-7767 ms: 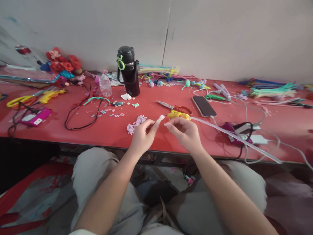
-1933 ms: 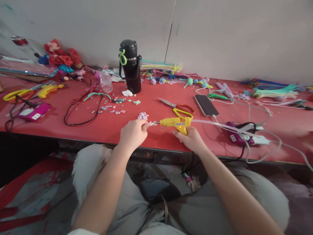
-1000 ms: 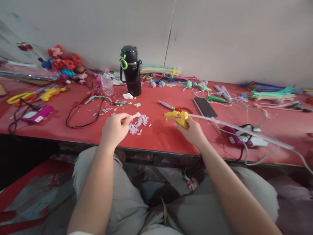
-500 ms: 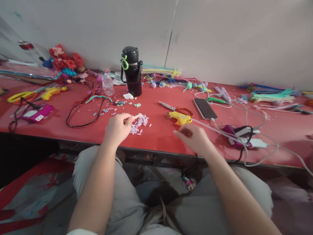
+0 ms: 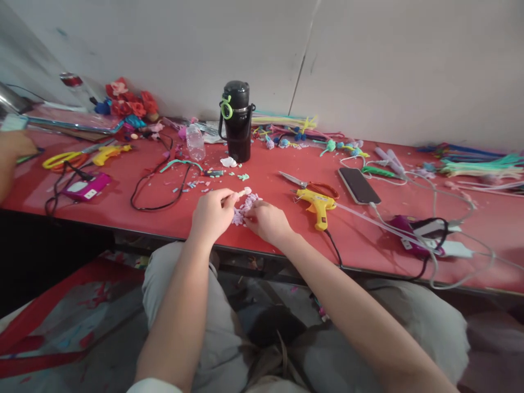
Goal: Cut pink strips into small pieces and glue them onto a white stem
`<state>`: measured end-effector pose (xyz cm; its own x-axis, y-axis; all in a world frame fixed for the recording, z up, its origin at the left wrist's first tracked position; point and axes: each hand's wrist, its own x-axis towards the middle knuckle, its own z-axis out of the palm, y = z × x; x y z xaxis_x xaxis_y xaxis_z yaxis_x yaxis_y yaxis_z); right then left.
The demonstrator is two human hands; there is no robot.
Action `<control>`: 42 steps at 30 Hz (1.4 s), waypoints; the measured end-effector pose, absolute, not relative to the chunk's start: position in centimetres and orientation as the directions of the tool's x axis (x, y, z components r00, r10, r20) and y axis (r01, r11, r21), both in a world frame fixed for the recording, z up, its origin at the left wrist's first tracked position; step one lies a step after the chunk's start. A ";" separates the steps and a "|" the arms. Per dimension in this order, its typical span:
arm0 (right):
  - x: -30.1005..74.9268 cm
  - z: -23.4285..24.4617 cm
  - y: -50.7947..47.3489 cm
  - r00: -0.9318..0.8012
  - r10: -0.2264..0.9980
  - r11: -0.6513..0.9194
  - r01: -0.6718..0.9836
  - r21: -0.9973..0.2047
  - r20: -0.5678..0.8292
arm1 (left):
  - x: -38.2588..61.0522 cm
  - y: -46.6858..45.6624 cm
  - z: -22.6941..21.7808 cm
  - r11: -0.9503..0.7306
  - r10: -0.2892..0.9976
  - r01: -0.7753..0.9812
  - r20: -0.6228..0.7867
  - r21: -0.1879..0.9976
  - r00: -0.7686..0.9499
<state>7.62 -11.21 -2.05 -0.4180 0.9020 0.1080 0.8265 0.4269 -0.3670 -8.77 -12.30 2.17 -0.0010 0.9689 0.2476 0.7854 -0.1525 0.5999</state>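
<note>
My left hand is closed in a pinch around a short, thin pale stick with a light tip, held just above the tabletop. Below it lies a pile of small lilac pieces, which look like cut bits of pipe cleaner. My right hand rests at the pile's near right side. Its fingers are drawn together, and whatever they may pinch is hidden. Right of that hand lies a yellow glue gun, with orange-handled scissors just behind it.
A black flask and a clear plastic bottle stand behind the pile. To the right are a phone, a purple power strip and trailing cables. Another person's hand is at the left edge. Pipe cleaners lie back right.
My right hand has moved left from beside the glue gun to the lilac pile. My left hand keeps its pinch on the stick. Another person's hand has come into view at the left.
</note>
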 end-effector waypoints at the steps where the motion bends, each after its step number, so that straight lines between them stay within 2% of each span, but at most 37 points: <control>1: 7.6 -2.0 -11.2 -0.422 0.899 0.434 0.825 -0.361 0.117 | -8.8 -12.3 2.1 -0.156 0.969 0.783 0.248 0.602 0.002; 3: 7.6 -2.2 -11.2 -0.408 0.902 0.428 0.807 -0.406 0.139 | -8.7 -12.3 2.1 -0.165 0.968 0.778 0.251 0.607 0.010; 6: 8.4 -2.7 -11.1 -0.342 0.926 0.366 0.710 -0.602 0.159 | -8.6 -12.3 1.9 -0.178 0.966 0.773 0.258 0.609 0.019; 8: 9.6 -2.8 -11.1 -0.294 0.944 0.295 0.550 -0.781 0.150 | -8.2 -12.3 1.7 -0.186 0.965 0.755 0.262 0.629 0.020; 10: 11.2 -2.7 -11.6 -0.270 0.958 0.180 0.309 -0.934 0.095 | -7.5 -12.5 1.5 -0.199 0.962 0.719 0.273 0.665 0.013; 12: 13.0 -2.1 -12.3 -0.258 0.966 0.055 0.099 -0.994 0.027 | -6.4 -12.7 1.2 -0.227 0.954 0.670 0.300 0.707 0.006; 15: 15.2 -1.1 -13.8 -0.165 0.985 0.037 -0.031 -0.999 0.042 | -4.2 -13.3 0.7 -0.274 0.949 0.519 0.316 0.810 0.007; 18: 16.2 -0.4 -14.9 -0.101 0.994 0.029 -0.140 -0.990 0.044 | -2.2 -13.9 0.1 -0.268 0.963 0.304 0.263 0.914 0.059; 23: 16.4 0.2 -15.4 -0.135 0.990 -0.087 -0.346 -0.934 -0.043 | -0.6 -14.7 -0.3 -0.198 0.963 0.066 0.182 0.978 0.198; 27: 16.7 0.5 -15.3 -0.139 0.988 -0.109 -0.373 -0.921 -0.061 | -0.5 -14.8 -0.2 -0.194 0.961 0.039 0.182 0.980 0.210; 30: 17.0 0.4 -15.2 -0.098 0.994 -0.075 -0.330 -0.941 -0.045 | -0.5 -14.9 -0.2 -0.203 0.957 0.040 0.190 0.978 0.219; 34: 17.1 0.0 -15.3 -0.125 0.992 -0.040 -0.274 -0.961 -0.006 | -0.4 -15.0 -0.1 -0.203 0.956 0.056 0.186 0.978 0.227; 42: 17.0 -0.3 -15.6 -0.171 0.985 -0.086 -0.312 -0.946 -0.033 | -0.4 -15.4 0.3 -0.209 0.960 0.063 0.193 0.976 0.205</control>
<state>17.05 -15.56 -0.31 -0.1715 0.9846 -0.0332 -0.3119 -0.0862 -0.9462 -0.37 -15.35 0.31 0.2049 0.9596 0.1926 0.0630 -0.2093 0.9758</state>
